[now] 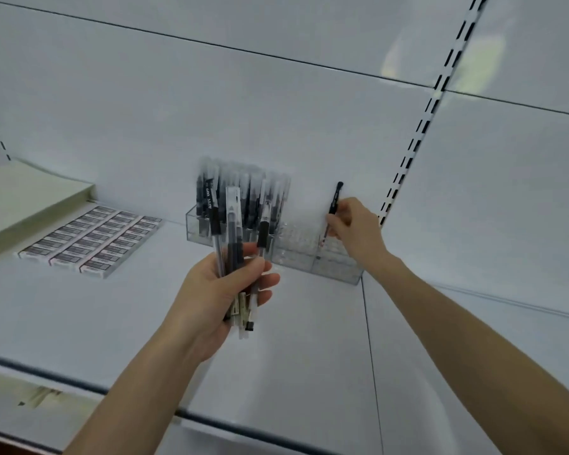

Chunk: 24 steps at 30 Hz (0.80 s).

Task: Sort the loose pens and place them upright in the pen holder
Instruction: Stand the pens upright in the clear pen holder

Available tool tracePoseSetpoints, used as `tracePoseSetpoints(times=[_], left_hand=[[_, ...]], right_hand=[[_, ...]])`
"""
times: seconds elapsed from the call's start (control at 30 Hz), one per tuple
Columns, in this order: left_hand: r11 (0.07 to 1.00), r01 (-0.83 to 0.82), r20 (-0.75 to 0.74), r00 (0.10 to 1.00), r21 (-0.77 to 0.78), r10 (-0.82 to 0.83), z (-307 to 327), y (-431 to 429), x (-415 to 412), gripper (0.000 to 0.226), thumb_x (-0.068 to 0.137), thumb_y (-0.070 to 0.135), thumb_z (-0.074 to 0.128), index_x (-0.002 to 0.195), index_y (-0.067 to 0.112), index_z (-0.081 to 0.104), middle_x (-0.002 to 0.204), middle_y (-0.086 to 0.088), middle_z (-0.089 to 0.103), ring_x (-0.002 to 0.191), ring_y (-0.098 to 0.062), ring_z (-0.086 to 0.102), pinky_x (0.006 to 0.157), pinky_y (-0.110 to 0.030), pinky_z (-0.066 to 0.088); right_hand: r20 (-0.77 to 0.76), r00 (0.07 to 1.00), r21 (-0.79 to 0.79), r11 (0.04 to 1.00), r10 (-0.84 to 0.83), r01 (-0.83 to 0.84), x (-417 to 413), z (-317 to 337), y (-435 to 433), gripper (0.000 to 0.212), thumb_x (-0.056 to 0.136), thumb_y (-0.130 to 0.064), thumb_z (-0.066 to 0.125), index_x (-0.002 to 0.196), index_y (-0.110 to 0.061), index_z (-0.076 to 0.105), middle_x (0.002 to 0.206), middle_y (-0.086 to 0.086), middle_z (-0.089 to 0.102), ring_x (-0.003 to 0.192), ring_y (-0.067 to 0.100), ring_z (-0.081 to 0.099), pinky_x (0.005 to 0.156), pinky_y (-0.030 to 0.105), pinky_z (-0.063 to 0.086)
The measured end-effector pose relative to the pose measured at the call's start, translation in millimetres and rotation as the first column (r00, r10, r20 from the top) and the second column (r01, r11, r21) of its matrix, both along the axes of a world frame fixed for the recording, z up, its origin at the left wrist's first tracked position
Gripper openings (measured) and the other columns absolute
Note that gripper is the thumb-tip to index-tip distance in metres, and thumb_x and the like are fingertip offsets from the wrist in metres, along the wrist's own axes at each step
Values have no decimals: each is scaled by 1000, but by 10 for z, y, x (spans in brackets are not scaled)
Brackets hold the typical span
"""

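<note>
A clear plastic pen holder stands on the white shelf against the back wall. Its left part is filled with several upright black-capped pens; its right part shows bare slots. My left hand grips a bundle of several loose pens, held upright in front of the holder. My right hand pinches a single black pen, upright, with its lower end at the holder's right part.
Rows of small white boxed items lie on the shelf at the left, beside a pale green stack. A slotted upright rail runs up the back wall at the right. The shelf's front edge crosses below my arms.
</note>
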<state>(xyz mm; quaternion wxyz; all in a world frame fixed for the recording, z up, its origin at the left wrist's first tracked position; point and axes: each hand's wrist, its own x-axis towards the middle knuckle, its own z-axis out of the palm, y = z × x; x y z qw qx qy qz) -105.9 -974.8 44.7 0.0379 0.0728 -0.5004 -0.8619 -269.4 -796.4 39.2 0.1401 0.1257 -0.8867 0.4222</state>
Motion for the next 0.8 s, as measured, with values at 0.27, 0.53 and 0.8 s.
tracePoseSetpoints(times=[0.27,0.53,0.8], left_hand=[[995,86,-30,996,-48,-88,-44,118,-118,13,85,4,55,92,12,62,74,0,74,65,-14,71,52,-21,55],[960,210,-55,973,-187,-224,-37,201,-173,16,85,7,56,101,10,59,80,0,75,69,-15,71,53,-21,54],[951,93,-83,989,-295,-123,-75,-21,-285,7,87,11,54,94,8,57,84,-5,71,72,-12,71,65,-27,58]], right_hand=[[-6,1000,-209,978,9,-10,480,268,91,15,87,-21,62,97,-10,63,86,5,69,78,12,65,74,23,53],[193,944,-420,892,268,-167,1019,424,-110,8,84,-18,64,89,-13,66,73,-3,72,65,6,67,60,18,53],[56,997,-601,796,-48,72,720,647,141,7,88,-16,59,83,-16,56,74,5,69,59,13,69,60,23,57]])
